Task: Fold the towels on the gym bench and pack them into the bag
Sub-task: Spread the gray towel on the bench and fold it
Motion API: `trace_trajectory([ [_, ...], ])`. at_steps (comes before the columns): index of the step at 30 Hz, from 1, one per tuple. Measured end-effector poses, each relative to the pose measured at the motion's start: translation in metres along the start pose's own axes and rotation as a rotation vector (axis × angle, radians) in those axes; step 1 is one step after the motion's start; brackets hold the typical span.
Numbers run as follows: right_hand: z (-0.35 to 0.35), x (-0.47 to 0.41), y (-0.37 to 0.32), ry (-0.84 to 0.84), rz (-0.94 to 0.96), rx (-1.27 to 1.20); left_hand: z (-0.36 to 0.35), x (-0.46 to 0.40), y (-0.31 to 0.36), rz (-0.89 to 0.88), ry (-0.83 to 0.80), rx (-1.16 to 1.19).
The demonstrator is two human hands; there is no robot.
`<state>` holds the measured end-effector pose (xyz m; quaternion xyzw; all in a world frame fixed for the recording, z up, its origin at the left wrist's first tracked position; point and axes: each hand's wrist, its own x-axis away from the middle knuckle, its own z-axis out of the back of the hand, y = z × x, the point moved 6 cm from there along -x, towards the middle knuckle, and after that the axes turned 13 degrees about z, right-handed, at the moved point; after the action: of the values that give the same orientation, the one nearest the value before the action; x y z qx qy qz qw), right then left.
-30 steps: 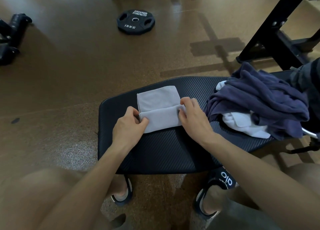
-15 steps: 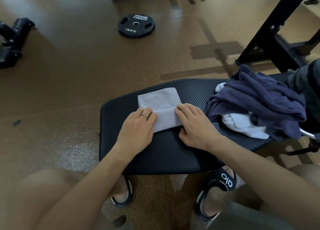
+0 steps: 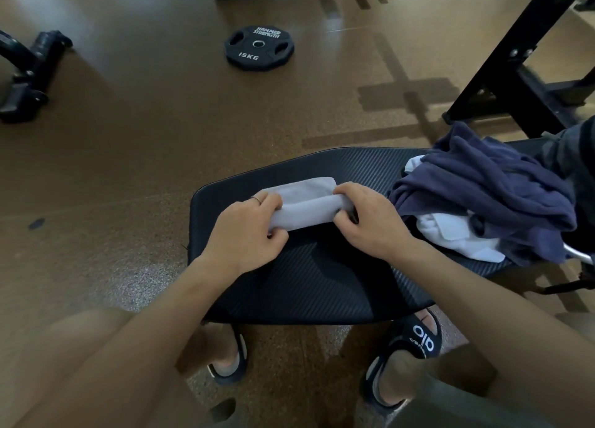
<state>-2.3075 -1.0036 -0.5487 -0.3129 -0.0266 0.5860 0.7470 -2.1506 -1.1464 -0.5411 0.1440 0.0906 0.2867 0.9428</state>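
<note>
We have one wide-angle head view, looking forward and down, close over the bench [image 3: 309, 286]; gym floor [image 3: 145, 121] beyond.

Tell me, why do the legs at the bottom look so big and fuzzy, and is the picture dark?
In the head view, the wide-angle lens stretches and blurs what lies near the edges, like the knees; the middle stays sharp, where the left hand and right hand grip the grey towel. The light is dim, with soft shadows under the hands on the bench and pale glare on the floor.
</note>
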Motion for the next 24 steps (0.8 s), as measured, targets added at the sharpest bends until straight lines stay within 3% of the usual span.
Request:
trace_trajectory([
  [6, -0.008, -0.018, 0.019, -0.049, -0.319, -0.224, -0.007, -0.021, -0.026, 0.364, -0.188, 0.323],
  [11, -0.022, -0.037, 0.035, -0.114, -0.463, -0.224, -0.019, -0.041, -0.039, 0.513, -0.269, 0.439],
  [17, -0.031, -0.046, 0.035, -0.190, -0.442, -0.119, -0.026, -0.061, -0.044, 0.443, -0.331, 0.175],
  [21, -0.030, -0.040, 0.031, -0.216, -0.455, -0.151, -0.028, -0.068, -0.030, 0.299, -0.389, 0.096],
  [24, -0.029, -0.025, 0.026, -0.222, -0.444, -0.165, -0.026, -0.068, -0.013, 0.170, -0.452, -0.092],
])
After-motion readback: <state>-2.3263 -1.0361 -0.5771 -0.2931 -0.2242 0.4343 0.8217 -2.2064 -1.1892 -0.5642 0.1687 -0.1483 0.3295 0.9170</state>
